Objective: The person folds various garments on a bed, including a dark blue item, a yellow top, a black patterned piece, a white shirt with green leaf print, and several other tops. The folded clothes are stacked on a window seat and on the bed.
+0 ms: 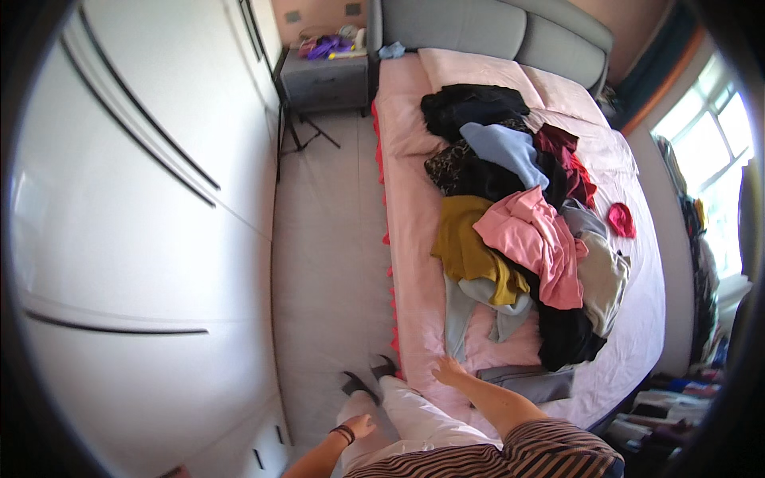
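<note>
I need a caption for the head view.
Right hand near a pale grey garment, multicoloured clothes heaped on a pink-sheeted bed.

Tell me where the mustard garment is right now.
In the head view, the mustard garment lies toward the left side of the bed, beside the pink garment and beyond the right hand.

Strong daylight enters from the right through the window (712,155), its panes blown out to near white, and spreads a soft, moderately bright light over the room. The white wardrobe doors (151,255) carry a pale sheen at the left, while the black clothes (474,107) lose most fold detail in shadow. Fisheye distortion bows the headboard (454,28), dark vignetting rounds off the corners, and fine texture looks slightly soft throughout.
</note>
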Demonstrator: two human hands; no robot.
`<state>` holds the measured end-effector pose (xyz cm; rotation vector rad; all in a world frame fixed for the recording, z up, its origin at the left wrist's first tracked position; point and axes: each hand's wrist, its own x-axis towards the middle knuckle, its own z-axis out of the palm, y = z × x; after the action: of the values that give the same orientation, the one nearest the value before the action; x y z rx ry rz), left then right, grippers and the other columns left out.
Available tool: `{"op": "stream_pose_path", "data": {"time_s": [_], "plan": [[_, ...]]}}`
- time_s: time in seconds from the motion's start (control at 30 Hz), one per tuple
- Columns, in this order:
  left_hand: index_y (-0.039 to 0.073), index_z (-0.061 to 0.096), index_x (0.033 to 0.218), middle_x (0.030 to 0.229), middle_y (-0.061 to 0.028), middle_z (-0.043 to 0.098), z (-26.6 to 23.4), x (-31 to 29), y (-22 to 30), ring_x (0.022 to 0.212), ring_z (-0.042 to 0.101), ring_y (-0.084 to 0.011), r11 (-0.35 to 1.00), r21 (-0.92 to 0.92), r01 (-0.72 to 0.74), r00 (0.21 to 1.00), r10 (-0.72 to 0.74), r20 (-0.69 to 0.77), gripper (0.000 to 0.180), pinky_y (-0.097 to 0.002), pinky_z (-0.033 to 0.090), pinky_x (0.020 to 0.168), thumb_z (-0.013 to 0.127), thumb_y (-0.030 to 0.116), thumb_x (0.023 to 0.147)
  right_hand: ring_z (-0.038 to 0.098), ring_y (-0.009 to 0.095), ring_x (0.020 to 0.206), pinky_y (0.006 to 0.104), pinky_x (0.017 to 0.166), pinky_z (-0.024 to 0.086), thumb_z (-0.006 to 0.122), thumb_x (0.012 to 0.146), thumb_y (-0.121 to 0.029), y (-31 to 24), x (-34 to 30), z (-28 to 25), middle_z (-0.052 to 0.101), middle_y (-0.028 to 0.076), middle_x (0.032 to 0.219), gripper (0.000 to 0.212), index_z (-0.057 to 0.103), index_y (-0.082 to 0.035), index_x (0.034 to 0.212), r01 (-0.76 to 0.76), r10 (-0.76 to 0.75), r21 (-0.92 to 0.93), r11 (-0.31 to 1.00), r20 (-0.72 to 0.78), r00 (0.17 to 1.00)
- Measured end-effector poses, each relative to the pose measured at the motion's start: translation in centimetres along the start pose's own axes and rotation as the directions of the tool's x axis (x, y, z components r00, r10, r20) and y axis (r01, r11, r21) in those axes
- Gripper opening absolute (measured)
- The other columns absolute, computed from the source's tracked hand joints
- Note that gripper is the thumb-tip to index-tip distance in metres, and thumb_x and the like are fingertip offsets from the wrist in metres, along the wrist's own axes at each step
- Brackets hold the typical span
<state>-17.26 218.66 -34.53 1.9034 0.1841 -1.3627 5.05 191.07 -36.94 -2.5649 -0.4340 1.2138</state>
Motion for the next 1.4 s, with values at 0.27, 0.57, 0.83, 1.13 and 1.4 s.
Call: {"op": "stream_pose_path", "data": {"time_s": [0.27,0.57,0.83,1.13,1.4], "plan": [[0.000,0.061,0.102,0.097,-0.0162,0.064,-11.8,-11.6,-7.6,0.096,0.060,-0.0313,0.955,-0.073,0.289,0.919,-0.298,-0.257,0.046,-0.0394,0.047,0.082,0.053,0.040,0.081,0.061,0.027,0.092,0.0374,0.075,0.052,0.047,0.084,-0.023,5.9,-4.5,2.5,0.064,0.008,0.098,0.024,0.064,-0.010,0.096,0.365,-0.251,-0.407,0.837,0.307,0.918],[0.001,0.063,0.079,0.082,-0.0168,0.063,-19.5,-6.9,-14.3,0.079,0.060,-0.0308,0.956,0.293,-0.002,0.990,0.043,-0.135,0.029,-0.0402,0.049,0.072,0.052,0.028,0.082,0.063,0.027,0.087,0.0395,0.071,0.052,0.055,0.076,-0.017,0.5,2.8,-9.5,0.066,0.009,0.093,0.015,0.067,-0.010,0.082,0.000,0.007,-0.380,0.925,0.018,1.000],[0.001,0.063,0.085,0.083,-0.0174,0.063,-40.4,-7.2,-12.6,0.081,0.059,-0.0322,0.740,0.673,-0.021,1.000,0.030,-0.001,0.025,-0.0409,0.048,0.075,0.054,0.024,0.080,0.062,0.030,0.083,0.0400,0.072,0.051,0.048,0.083,-0.027,-11.2,11.1,-16.2,0.065,0.008,0.095,0.022,0.065,-0.014,0.087,-0.136,0.164,0.191,0.972,-0.142,0.976],[0.003,0.061,0.100,0.099,-0.0166,0.063,-60.6,-2.0,1.8,0.090,0.060,-0.0323,0.979,0.123,0.160,0.948,-0.117,-0.297,0.035,-0.0383,0.047,0.081,0.056,0.032,0.081,0.062,0.022,0.084,0.0331,0.070,0.051,0.054,0.075,-0.020,-3.5,15.7,-9.8,0.066,0.003,0.085,0.016,0.067,-0.014,0.083,-0.028,-0.006,-0.178,0.984,-0.186,0.983],[0.001,0.059,0.104,0.096,-0.0101,0.065,-70.5,13.0,25.5,0.088,0.060,-0.0172,0.916,0.297,-0.272,0.952,0.300,-0.055,0.030,-0.0307,0.047,0.081,0.057,0.024,0.084,0.062,0.016,0.074,0.0289,0.060,0.049,0.057,0.085,-0.016,-9.3,14.9,-25.3,0.065,0.006,0.088,0.019,0.063,-0.006,0.100,-0.207,0.656,0.962,0.178,0.041,0.754]]}}
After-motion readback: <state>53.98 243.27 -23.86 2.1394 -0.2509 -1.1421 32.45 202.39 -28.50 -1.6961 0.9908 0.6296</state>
